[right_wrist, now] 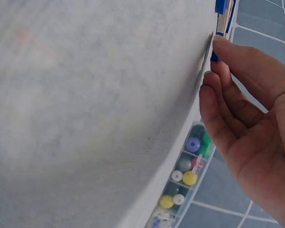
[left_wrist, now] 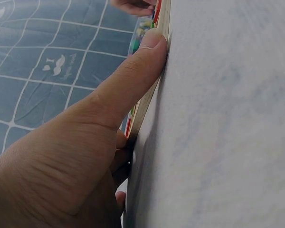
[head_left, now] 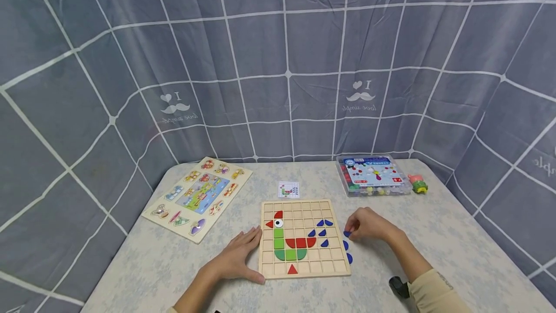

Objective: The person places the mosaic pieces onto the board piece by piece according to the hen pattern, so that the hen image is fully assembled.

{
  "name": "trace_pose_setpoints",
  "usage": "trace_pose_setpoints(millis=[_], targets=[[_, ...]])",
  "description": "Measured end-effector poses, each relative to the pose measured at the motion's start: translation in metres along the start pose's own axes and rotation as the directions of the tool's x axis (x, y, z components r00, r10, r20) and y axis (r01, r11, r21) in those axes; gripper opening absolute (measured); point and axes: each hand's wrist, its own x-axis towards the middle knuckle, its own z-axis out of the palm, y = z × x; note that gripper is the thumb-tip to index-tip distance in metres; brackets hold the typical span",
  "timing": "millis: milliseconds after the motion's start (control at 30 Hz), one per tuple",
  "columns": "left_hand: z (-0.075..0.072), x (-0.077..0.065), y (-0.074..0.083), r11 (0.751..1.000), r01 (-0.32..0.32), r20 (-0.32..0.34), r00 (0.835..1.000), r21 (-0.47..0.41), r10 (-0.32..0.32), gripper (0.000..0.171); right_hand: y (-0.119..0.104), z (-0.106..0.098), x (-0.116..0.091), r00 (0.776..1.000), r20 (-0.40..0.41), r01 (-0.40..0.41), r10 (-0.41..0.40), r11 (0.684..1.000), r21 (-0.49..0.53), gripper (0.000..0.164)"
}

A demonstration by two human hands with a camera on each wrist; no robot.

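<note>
A square wooden grid board (head_left: 312,210) lies flat on the table, bearing a bird figure of red, green and blue pieces with a round eye piece (head_left: 278,223). My left hand (head_left: 238,256) rests against the board's left edge, fingers extended, thumb at the near corner; in the left wrist view the thumb (left_wrist: 133,71) lies along the board's side. Right of the board, my right hand (head_left: 367,223) pinches a blue quarter-round-looking piece (right_wrist: 214,57) between thumb and fingertips, close over the table. Two more blue pieces (head_left: 349,258) lie just below it, beside the board's right edge.
A small pattern card (head_left: 288,189) with a similar bird lies behind the board. A knob puzzle (head_left: 197,199) lies at the left. At the back right stand a clear bead box (head_left: 373,175) and a small pink-and-green toy (head_left: 418,184). A grey gridded curtain (head_left: 286,110) surrounds the table.
</note>
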Motion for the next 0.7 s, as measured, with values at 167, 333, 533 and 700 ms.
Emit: trace_pose_setpoints(millis=[167,333,533,700], targets=[[0.0,0.001,-0.001,1.0,-0.002,-0.005,1.0,0.008,0.002,0.123,-0.004,-0.001,0.002,0.998,-0.034,-0.05,0.05,0.999,0.003,0.01],[-0.001,0.002,-0.002,1.0,-0.007,-0.008,1.0,0.016,0.007,0.124,-0.012,-0.001,0.003,0.997,-0.075,-0.031,0.032,0.999,0.014,0.009],[-0.001,0.002,-0.002,1.0,-0.004,-0.008,1.0,0.013,0.004,0.124,-0.03,0.004,0.006,0.996,-0.087,0.006,-0.004,1.0,0.019,0.009],[-0.001,0.002,0.0,1.0,-0.005,-0.001,1.0,0.006,0.005,0.124,-0.035,0.01,0.012,0.997,-0.08,0.014,-0.013,1.0,0.015,0.008]])
